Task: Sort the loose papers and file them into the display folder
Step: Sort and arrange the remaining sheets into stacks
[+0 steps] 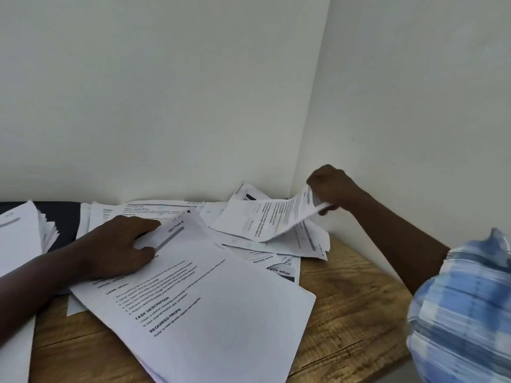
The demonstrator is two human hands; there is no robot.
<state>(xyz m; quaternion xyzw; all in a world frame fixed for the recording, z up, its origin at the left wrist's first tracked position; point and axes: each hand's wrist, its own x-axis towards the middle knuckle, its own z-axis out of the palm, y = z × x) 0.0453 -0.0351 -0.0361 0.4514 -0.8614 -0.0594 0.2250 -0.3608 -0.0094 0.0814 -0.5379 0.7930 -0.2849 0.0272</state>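
Loose papers [171, 214] litter the wooden worktop [345, 313] in the wall corner. The left hand [116, 247] presses flat, fingers spread, on the top of a near stack [199, 299], whose long axis runs diagonally from the hand towards the near right. The right hand [331, 189] pinches a lifted sheet [271, 219] that sags leftward

we see matt white printed paper sheets [210, 294] on a rough-grained wooden table [345, 313], smooth matt painted wall [166, 92], blue checked cloth sleeve [464, 313].
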